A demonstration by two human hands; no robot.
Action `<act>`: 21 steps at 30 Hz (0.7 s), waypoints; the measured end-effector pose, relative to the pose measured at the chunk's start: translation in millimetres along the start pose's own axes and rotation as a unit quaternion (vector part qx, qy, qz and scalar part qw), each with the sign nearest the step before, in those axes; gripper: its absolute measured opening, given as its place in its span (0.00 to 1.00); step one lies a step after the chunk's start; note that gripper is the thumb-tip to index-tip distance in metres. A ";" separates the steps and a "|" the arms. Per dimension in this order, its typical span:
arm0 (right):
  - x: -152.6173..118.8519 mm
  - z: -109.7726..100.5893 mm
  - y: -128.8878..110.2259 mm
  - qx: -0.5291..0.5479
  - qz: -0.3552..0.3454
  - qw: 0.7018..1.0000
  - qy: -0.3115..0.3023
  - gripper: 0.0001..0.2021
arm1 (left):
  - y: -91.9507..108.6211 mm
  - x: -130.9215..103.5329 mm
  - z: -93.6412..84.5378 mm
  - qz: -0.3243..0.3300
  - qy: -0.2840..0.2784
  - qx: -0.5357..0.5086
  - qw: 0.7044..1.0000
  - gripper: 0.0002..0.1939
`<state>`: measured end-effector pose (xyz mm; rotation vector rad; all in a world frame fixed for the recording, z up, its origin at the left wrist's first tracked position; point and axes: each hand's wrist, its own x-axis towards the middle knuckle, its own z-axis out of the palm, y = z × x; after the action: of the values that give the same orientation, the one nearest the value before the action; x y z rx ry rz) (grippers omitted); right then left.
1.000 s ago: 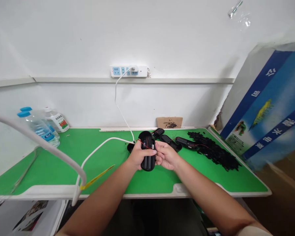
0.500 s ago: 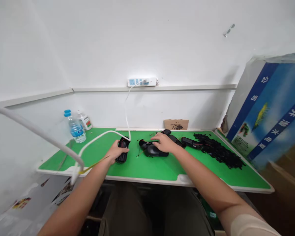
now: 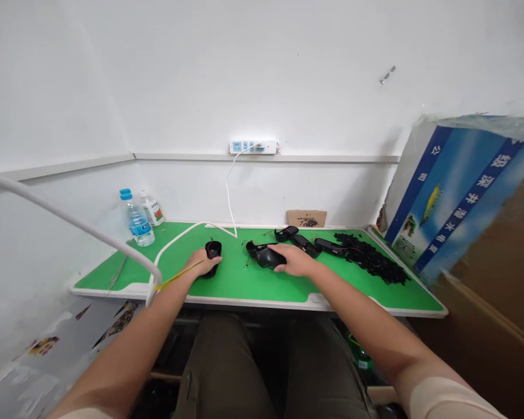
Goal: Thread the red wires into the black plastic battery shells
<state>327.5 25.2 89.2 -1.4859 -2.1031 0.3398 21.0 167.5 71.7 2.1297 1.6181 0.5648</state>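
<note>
My left hand is closed round a black plastic housing, hollow side up, with a thin red wire inside. To the right, my right hand grips a smooth, rounded black shell, its fingers curled over the right end. Just behind that shell lies another black housing, partly covered, with fine wires sticking out at its left. More black housings with wires, among them one at the back and one farther right, rest on the green tabletop.
A heap of small black parts spreads over the table's right side. Small dark pieces lie on a cardboard piece by the wall. A white cable crosses the left side. Bottles stand at back left; a large blue box leans at right.
My right hand has come down from above the housings onto the rounded shell. My left hand keeps its housing, now turned and tilted differently. The camera view has shifted slightly.
</note>
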 end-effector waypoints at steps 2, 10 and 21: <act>-6.4 -5.7 2.4 0.132 0.046 0.988 0.059 0.39 | 0.2 -4.6 -2.9 -0.008 0.008 0.033 0.999 0.23; -33.1 -20.0 -3.0 0.654 0.106 0.739 0.125 0.21 | 31.7 -50.8 -12.8 0.066 0.230 0.084 0.967 0.27; -26.8 12.2 -27.0 0.744 0.066 0.651 0.135 0.21 | 144.9 -98.7 44.8 0.044 -0.161 -0.607 0.777 0.22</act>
<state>306.0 -8.2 85.0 -0.5092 -0.7670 1.3590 137.4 33.1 105.8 1.1739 0.5807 0.8776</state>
